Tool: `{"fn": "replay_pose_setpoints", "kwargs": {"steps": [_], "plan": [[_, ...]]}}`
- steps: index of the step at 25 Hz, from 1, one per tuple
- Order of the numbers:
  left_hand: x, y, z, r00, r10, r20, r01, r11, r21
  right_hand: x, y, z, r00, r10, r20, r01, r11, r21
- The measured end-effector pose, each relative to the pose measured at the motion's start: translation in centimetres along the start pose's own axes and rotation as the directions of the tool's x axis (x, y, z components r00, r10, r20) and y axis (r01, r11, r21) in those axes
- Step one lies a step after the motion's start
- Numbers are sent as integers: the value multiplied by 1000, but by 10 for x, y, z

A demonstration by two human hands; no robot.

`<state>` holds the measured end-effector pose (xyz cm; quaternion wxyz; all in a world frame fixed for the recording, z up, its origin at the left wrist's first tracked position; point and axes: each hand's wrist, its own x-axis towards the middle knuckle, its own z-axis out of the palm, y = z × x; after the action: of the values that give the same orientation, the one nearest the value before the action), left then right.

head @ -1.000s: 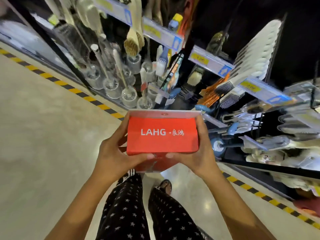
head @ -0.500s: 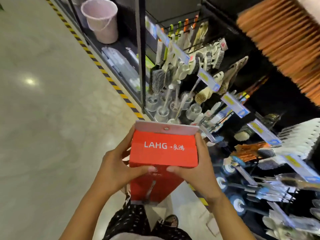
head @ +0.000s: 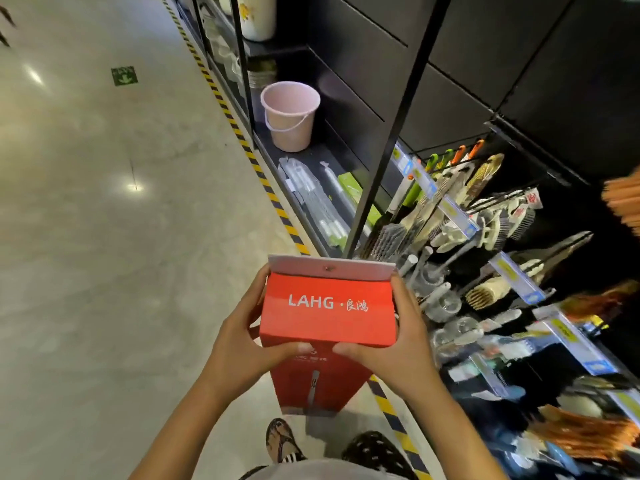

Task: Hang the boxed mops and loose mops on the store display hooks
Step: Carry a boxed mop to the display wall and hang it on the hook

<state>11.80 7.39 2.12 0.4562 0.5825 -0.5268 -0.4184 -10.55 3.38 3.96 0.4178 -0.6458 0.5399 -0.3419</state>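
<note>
A tall red mop box (head: 329, 308) with white "LAHG" lettering and a white hanging flap along its top edge hangs upright in front of me, its lower end reaching toward the floor. My left hand (head: 239, 344) grips its left side and my right hand (head: 401, 341) grips its right side, both thumbs pressed on the near face. The dark display shelving (head: 398, 133) with hooks runs along the right.
Brushes and toilet brush sets (head: 450, 258) hang on hooks to the right behind price strips. A pink bucket (head: 291, 116) stands on the low shelf ahead, with packaged items beside it. A yellow-black floor stripe (head: 249, 147) edges the shelving. Pale polished floor (head: 104, 237) lies left.
The view has swung left along the aisle; the brush hooks slid right and the pink bucket now sits ahead. Both hands keep the same hold on the red box.
</note>
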Motion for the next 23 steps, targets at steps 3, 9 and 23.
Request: {"fn": "replay_pose_setpoints", "kwargs": {"steps": [3,9,23], "plan": [[29,7,-17,999,23,-30,-22,999,25,34,-11,7,1000,-18,22,17,999,37],[115,2,-44,990,-17,-138,23,999,43,146,-10,24,991,-48,125,27,986,167],[304,11,-112,875,-69,-479,79,997,1,421,-66,77,859,-231,457,161,969,187]]}}
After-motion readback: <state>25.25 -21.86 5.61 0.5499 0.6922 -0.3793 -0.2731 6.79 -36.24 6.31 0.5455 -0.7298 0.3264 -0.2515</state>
